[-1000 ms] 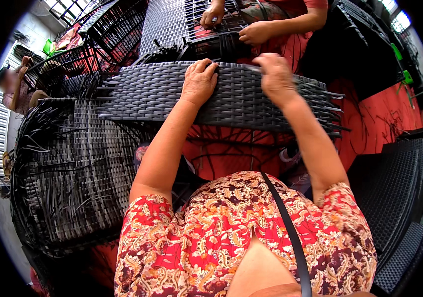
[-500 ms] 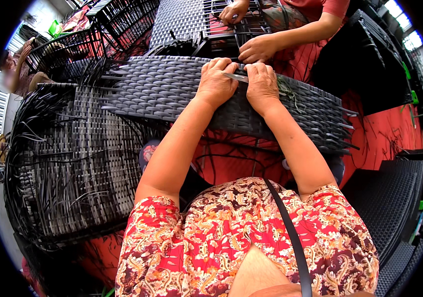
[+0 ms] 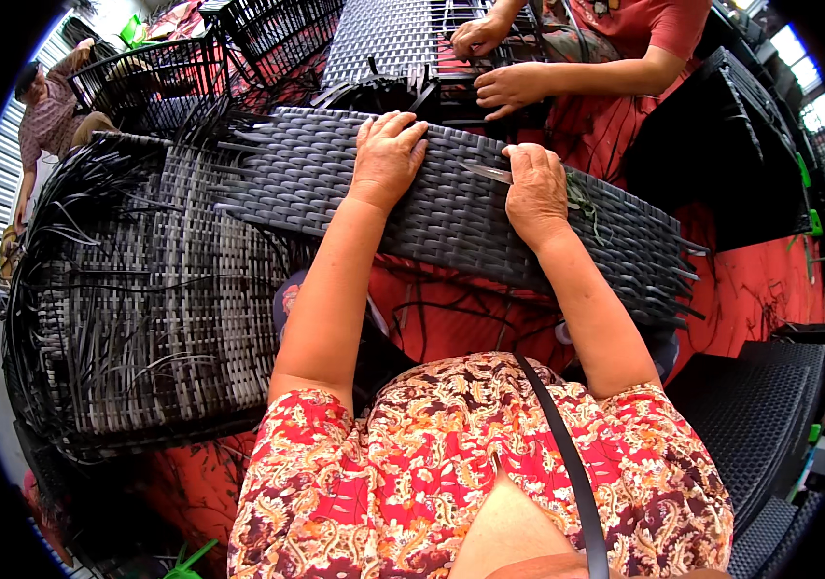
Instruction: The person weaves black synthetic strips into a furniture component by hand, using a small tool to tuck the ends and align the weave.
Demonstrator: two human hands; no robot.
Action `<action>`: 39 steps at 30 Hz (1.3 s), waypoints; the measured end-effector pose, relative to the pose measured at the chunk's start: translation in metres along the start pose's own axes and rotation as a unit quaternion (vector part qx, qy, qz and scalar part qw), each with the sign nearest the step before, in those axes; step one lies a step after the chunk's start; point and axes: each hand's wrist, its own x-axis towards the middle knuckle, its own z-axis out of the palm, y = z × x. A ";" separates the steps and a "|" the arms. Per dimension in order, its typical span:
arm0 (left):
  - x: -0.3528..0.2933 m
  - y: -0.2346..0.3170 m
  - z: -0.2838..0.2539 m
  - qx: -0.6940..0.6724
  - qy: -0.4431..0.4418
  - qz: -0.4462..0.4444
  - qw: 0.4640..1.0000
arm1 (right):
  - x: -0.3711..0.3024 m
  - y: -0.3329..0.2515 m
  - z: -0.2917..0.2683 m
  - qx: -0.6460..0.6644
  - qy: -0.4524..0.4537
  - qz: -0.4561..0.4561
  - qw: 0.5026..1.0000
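Observation:
Across my lap lies a long panel of dark grey woven strips [image 3: 306, 169], its loose strip ends sticking out at both sides. My left hand [image 3: 388, 159] grips the panel's far edge, fingers curled over the top, left of the middle. Farther right, my right hand [image 3: 536, 193] is closed on a thin metal knife [image 3: 486, 172]. Its blade points left, over the weave. The fingertips of that hand bend over the same far edge. A small bunch of thin greenish strips [image 3: 584, 203] rests on the panel just right of this hand.
Opposite me, a person's hands [image 3: 509, 89] are over a half-woven grey piece [image 3: 378, 43]. A larger woven piece with loose strips [image 3: 156, 309] stands left. Dark woven panels [image 3: 750, 415] are stacked right. Strip scraps litter the red floor [image 3: 750, 280]. Another person [image 3: 50, 116] is far left.
My hands have moved apart: the left one slid left along the panel's edge, the right one shifted right with the knife. The hands of the person opposite have also moved.

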 end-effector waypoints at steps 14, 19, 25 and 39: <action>0.018 0.019 -0.008 -0.106 0.043 -0.002 0.993 | 0.047 -0.045 0.011 0.005 -0.023 -0.006 1.000; 0.025 0.025 -0.010 -0.103 0.031 -0.018 0.994 | 0.053 -0.037 0.001 -0.007 -0.029 -0.014 0.999; 0.031 0.025 -0.019 -0.101 -0.002 -0.018 0.995 | 0.059 -0.035 -0.007 0.000 -0.067 -0.053 0.996; 0.016 -0.005 -0.050 -0.052 0.049 -0.039 0.997 | 0.050 -0.044 -0.013 0.013 -0.025 -0.086 0.996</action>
